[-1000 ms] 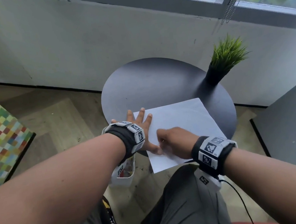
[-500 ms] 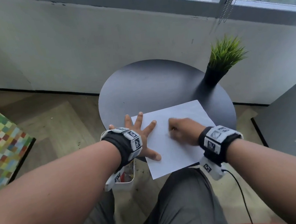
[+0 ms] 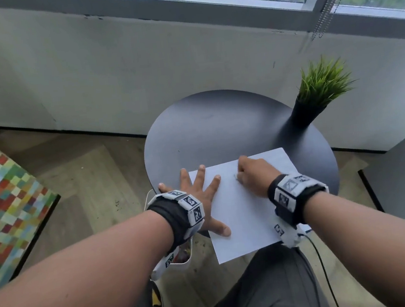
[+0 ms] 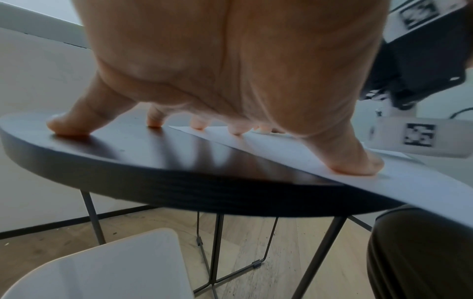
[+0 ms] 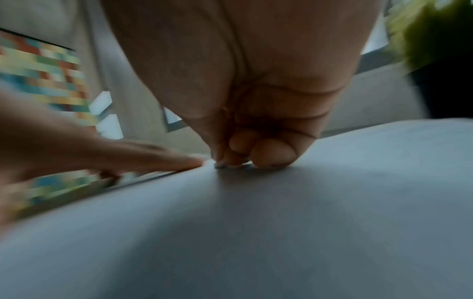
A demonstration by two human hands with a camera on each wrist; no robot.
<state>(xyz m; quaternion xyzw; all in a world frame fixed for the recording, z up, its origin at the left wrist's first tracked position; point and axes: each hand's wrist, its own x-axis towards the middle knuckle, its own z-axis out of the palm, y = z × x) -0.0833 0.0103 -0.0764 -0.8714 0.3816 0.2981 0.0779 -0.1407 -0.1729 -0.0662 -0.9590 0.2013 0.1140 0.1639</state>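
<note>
A white paper sheet (image 3: 247,213) lies on the near part of a round dark table (image 3: 218,126), its near edge hanging over the rim above my lap. My left hand (image 3: 198,196) is spread flat, thumb (image 4: 353,161) and two fingers pressing the sheet's left edge (image 4: 281,149), the other fingers on bare table (image 4: 153,153). My right hand (image 3: 251,173) is curled into a fist and holds nothing. Its bent fingertips (image 5: 245,157) press down on the paper (image 5: 281,222) near the far edge, close to the left hand's fingers (image 5: 153,159).
A potted grass plant (image 3: 315,96) stands at the table's far right edge. A white bin (image 3: 180,258) sits on the floor under my left wrist. A multicoloured checked surface (image 3: 1,199) is at left, a dark grey block (image 3: 404,182) at right, and the window wall behind.
My right fist has slid away from me across the sheet, from near the front edge to near the far edge. The left hand stayed pressed on the paper's left side.
</note>
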